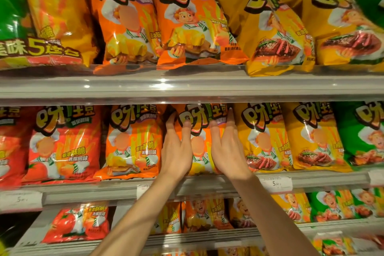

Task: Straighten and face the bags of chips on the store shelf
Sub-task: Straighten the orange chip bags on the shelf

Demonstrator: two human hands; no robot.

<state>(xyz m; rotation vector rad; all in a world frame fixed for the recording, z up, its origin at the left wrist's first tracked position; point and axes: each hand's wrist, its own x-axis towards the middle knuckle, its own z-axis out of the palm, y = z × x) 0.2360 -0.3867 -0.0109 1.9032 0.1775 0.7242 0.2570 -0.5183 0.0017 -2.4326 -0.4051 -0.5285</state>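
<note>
Both hands, left hand [176,147] and right hand [226,149], fingers straight, flank the orange chip bag [200,131] mid-shelf; top-shelf bags [187,25] lean, unfaced.

Single head-worn wide-angle view, facing store shelves straight on at close range.

The camera looks forward and slightly down. The middle shelf [187,185] crosses the lower centre of the frame, within arm's reach; both forearms enter from the bottom edge. Shelf lines bow toward the frame's edges. No second view.
</note>
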